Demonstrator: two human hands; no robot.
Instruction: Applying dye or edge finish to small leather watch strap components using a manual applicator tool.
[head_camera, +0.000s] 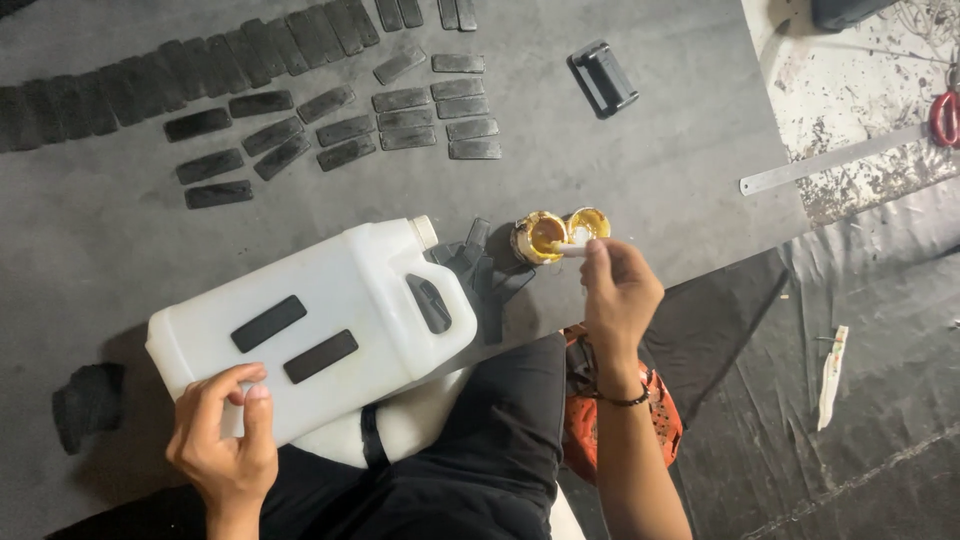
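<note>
While we look down from the head camera, our left hand (225, 440) rests half-curled on the near end of a white plastic jerrycan (320, 320) lying on its side, thumb and forefinger touching its flat face without closing round anything. Two black strips (295, 340) lie on that face, just beyond the fingertips. Our right hand (618, 295) is pinched shut on a small white stick (573, 250), whose tip dips into a small open tin of yellow glue (540, 236); the tin's lid (590, 223) sits touching it on the far side. Between the jerrycan's capped neck and the tin lies a crumpled black glove (485, 275) (it partly hides behind the handle). Farther off on the dark grey mat (650, 150), many more black strips (340, 125) are laid in rows, and a black clip-like block (603, 77) sits apart from them. Off the mat to the right, a metal ruler (830, 160) and red-handled scissors (945, 117) lie on a paint-flecked surface. Under our right forearm sits an orange sandal (660, 420), near our dark-trousered knee.
</note>
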